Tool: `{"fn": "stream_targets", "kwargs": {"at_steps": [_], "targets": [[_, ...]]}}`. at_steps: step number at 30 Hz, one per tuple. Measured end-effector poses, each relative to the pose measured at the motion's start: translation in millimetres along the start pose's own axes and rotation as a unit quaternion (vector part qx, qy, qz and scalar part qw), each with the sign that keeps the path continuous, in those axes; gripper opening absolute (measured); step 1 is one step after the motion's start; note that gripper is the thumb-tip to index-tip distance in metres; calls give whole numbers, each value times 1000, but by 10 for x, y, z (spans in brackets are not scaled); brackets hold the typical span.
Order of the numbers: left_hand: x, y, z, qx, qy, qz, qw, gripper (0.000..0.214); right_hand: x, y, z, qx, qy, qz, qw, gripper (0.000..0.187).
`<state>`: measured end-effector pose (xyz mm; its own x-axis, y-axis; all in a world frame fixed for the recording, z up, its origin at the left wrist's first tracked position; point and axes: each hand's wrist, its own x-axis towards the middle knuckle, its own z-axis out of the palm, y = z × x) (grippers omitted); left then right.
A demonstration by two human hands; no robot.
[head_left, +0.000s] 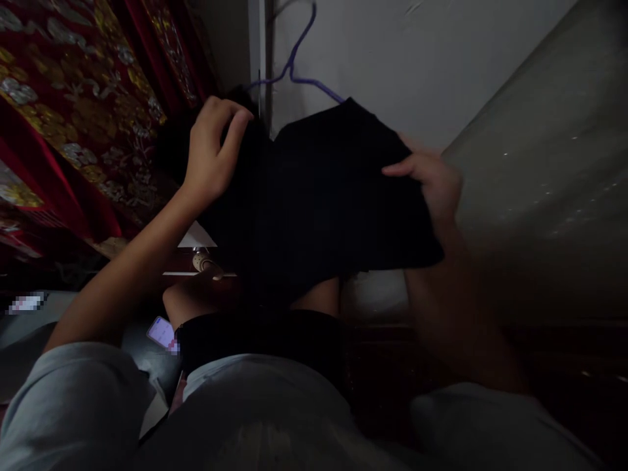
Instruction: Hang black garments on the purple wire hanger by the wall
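Observation:
A black garment hangs on a purple hanger, whose hook rises above it. Its exact kind is lost in the dark. My left hand is closed at the garment's upper left, its fingertips partly hidden by the dark cloth. At the other side, my right hand pinches the garment's right edge, thumb in front and fingers behind. The cloth is spread between both hands above my lap.
Red cloth with gold and silver embroidery hangs on the left. A pale wall stands behind the hanger, and a greyish sheet-like surface slopes on the right. A lit phone lies low on the left.

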<state>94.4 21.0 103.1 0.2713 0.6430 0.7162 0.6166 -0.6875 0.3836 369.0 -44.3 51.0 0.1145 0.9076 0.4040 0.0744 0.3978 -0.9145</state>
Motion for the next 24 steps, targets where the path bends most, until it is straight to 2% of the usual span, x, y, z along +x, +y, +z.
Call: {"fn": "stream_targets", "kwargs": {"at_steps": [2, 3, 4, 6, 7, 8, 9, 10, 12, 14, 15, 17, 19, 20, 22, 24], "targets": [[46, 215, -68, -119, -54, -110, 985, 46, -231, -101, 143, 42, -52, -17, 998, 43], [48, 305, -106, -195, -78, -172, 962, 51, -347, -159, 223, 32, -121, -27, 992, 48], [25, 380, -148, -269, -98, -230, 930, 52, -447, -212, 303, 0, -219, -40, 975, 52], [-115, 471, -246, -368, -135, -304, 869, 44, -563, -275, 434, -68, -432, -67, 897, 50], [-229, 486, -304, -383, -161, -324, 850, 37, -571, -273, 476, -87, -508, -71, 854, 44], [-363, 483, -369, -379, -193, -340, 839, 30, -546, -243, 500, -95, -551, -67, 826, 37], [-505, 467, -442, -359, -231, -355, 832, 24, -493, -186, 508, -99, -558, -61, 821, 31], [-644, 444, -523, -333, -275, -369, 823, 21, -419, -105, 504, -104, -533, -56, 838, 29], [-859, 392, -699, -261, -361, -369, 816, 23, -242, 107, 483, -123, -427, -61, 894, 30], [-942, 345, -863, -172, -398, -327, 840, 24, -82, 341, 481, -144, -324, -78, 932, 42], [-933, 319, -925, -132, -389, -300, 861, 25, -23, 449, 490, -146, -298, -78, 940, 48], [-848, 250, -988, -77, -333, -252, 905, 30, 53, 627, 519, -128, -316, -35, 939, 44], [-735, 153, -963, -62, -255, -210, 942, 31, 98, 738, 533, -76, -344, 48, 935, 39], [-685, 98, -926, -61, -210, -189, 957, 28, 125, 768, 525, -42, -332, 86, 939, 42], [-616, -9, -834, -49, -125, -133, 982, 20, 216, 782, 478, 21, -248, 126, 960, 42], [-588, -82, -757, -1, -45, -52, 998, 27, 374, 751, 401, 58, -142, 120, 981, 36]]}}
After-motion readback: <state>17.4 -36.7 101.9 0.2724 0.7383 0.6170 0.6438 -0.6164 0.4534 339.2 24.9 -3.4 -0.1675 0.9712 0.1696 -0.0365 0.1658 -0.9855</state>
